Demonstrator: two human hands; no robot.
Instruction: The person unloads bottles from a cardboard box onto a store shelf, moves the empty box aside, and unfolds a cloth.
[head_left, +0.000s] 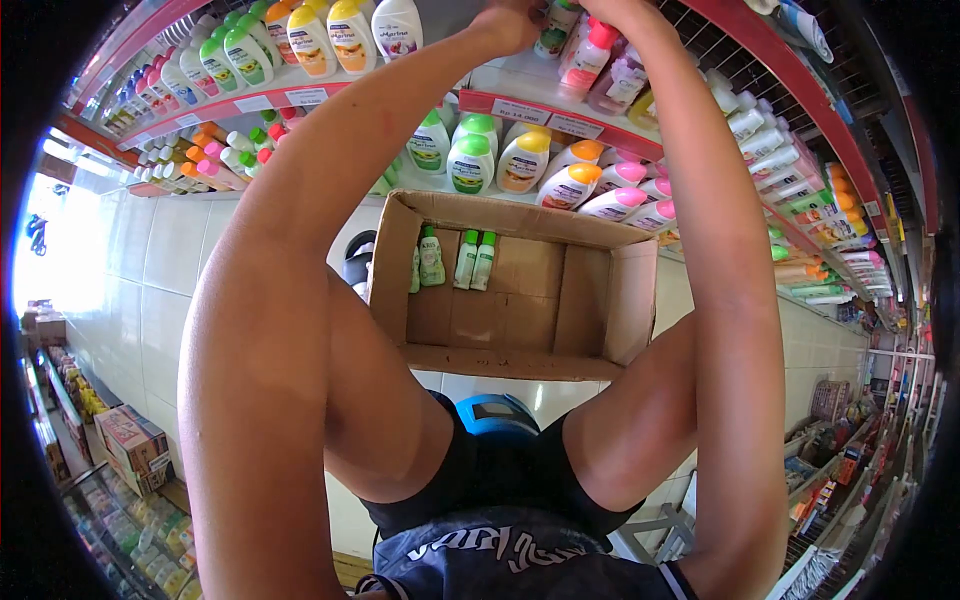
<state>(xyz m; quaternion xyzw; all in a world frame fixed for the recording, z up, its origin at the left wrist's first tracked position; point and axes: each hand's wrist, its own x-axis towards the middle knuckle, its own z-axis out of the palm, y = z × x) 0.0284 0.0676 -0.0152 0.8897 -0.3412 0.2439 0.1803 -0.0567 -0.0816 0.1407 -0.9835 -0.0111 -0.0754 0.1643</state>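
Both arms reach up to the shelf at the top of the view. My left hand (512, 24) is beside a green-labelled bottle (555, 30); its fingers are too cut off and blurred to read. Only the edge of my right hand (612, 8) shows, above a pink bottle with a red cap (590, 60); its fingers are hidden. An open cardboard box (630, 300) lies below the shelf, between my knees. Inside it, several small green-capped bottles (431, 258) lie at the left, two of them (474, 262) side by side.
Lotion bottles (470, 162) stand in rows on the lower shelf behind the box. The red shelf edge (545, 112) carries price tags. More stocked shelves (780, 170) run along the right. A carton (133, 448) sits at the lower left.
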